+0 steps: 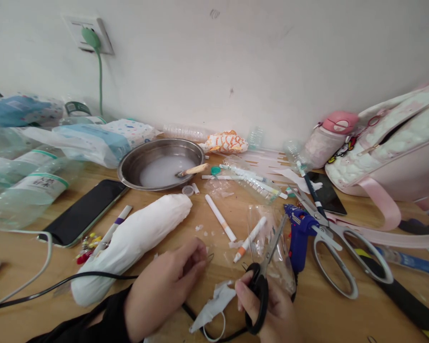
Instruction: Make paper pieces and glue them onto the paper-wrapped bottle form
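Note:
My right hand [268,309] holds a pair of black-handled scissors [260,281], blades pointing up and away. Curled fingers close my left hand [168,283]; a thin wire-like bit [210,257] shows at its fingertips, and what lies inside the fingers is hidden. Just behind that hand lies a long white wrapped bottle-like form [139,243]. Between my hands is a torn white scrap with an ear loop [214,305], like part of a face mask. White markers [219,218] and crumpled clear plastic [271,247] lie beyond the scissors.
A metal bowl [125,174] of cloudy liquid holds a brush. Leftward are a phone [86,209], clear bottles [28,190] and cables [46,267]. A blue glue gun [300,238], large grey scissors [318,262] and a pink bag [389,162] stand right. Behind is an orange-patterned fish [226,142].

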`<state>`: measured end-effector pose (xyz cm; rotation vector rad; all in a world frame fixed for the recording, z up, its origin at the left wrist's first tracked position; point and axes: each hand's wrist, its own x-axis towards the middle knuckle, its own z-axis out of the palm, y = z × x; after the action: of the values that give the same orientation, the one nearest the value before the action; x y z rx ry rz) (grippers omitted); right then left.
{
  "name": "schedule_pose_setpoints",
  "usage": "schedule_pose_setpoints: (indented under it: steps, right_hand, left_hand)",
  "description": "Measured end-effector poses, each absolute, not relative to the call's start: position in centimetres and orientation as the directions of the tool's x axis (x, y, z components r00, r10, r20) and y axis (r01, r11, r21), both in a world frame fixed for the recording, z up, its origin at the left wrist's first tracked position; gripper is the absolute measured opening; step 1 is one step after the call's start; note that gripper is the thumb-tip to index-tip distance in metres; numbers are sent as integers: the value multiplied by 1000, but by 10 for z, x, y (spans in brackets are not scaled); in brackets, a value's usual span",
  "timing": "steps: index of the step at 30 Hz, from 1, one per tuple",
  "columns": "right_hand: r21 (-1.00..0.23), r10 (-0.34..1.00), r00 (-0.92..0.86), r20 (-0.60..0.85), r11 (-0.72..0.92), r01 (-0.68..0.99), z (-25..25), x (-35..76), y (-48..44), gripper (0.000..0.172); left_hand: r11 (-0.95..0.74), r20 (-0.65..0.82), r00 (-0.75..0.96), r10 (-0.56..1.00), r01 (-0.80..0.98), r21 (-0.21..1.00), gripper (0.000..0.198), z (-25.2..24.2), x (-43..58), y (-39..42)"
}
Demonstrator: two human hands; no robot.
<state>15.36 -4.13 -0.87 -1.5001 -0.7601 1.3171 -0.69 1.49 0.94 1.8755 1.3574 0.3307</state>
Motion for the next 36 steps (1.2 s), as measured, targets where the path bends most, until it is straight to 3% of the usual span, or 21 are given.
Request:
schedule_pose_setpoints:
  steps: [5, 13, 19, 24, 28, 36]
  right_hand:
    - [-932, 904, 228, -361, -337, -135, -9, 154, -42, 29]
    - [-949, 916, 249, -315, -307, -72, -8, 158, -39, 27]
    - [-937, 904, 249, -348, -339, -79, -3, 159, -36, 30]
    - [-937, 904, 249, -348, -330, -113, -3, 159, -36, 29]
    - [-936, 903, 248, -351, -331, -119, -3, 159, -36, 30]
    - [-936, 891, 286, -351, -325, -138, 0, 159, -37, 27]
  left_hand:
    - [-143, -326, 350, 878, 842, 521, 13, 9, -4, 14]
    - [-197, -304, 332, 893, 896, 398, 19, 7, -6, 11]
    - [-345, -275, 545, 792, 772, 534, 30, 10, -6, 3]
    - [-353, -289, 551, 782, 776, 523, 27, 3, -5, -2]
    - [-277, -340, 522, 782, 781, 560, 25, 1, -4, -4]
    - [32, -432, 512, 742, 617, 787, 17, 9, -2, 3]
